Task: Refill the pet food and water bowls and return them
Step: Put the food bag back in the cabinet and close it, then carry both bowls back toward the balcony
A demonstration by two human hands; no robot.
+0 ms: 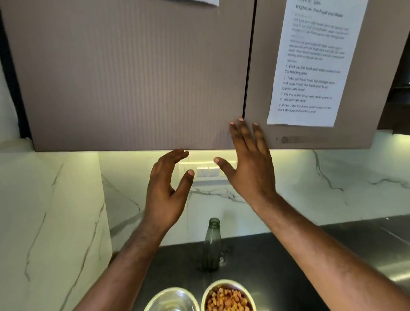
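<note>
Two round cream-rimmed bowls on the dark surface (277, 266): one clear-bottomed water bowl (172, 299), one bowl of orange-brown kibble (228, 296). One uncapped green-tinted glass bottle (211, 246). Two ribbed taupe cabinet doors, the left door (133, 73) and the right door (261, 66). One full printed paper sheet (315, 62); corner of a second (199, 1). One white wall switch panel (208, 172). Two of my hands raised, left (166, 193), right (248, 168).

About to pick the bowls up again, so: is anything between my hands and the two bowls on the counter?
Nothing visible. Both hands, left hand and right hand, are raised by the cabinet; the bottle stands behind the food bowl and water bowl.
</note>
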